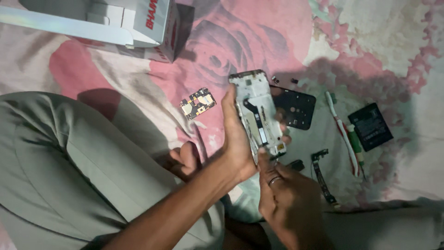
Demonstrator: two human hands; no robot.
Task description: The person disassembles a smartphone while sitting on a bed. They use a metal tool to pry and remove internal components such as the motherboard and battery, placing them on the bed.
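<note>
The phone frame (257, 115) is gripped by the left hand (236, 139); the right hand's (284, 199) fingers (263, 157) are pinched at its near end, where small parts could be bent or dropped onto the bedsheet (259, 37).

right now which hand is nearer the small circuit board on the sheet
Left. The left hand, holding the phone frame, is just right of the circuit board; the right hand is lower, farther right.

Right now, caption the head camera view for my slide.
Left hand holds an opened phone frame while right hand touches its lower end, parts scattered on floral cloth.
</note>
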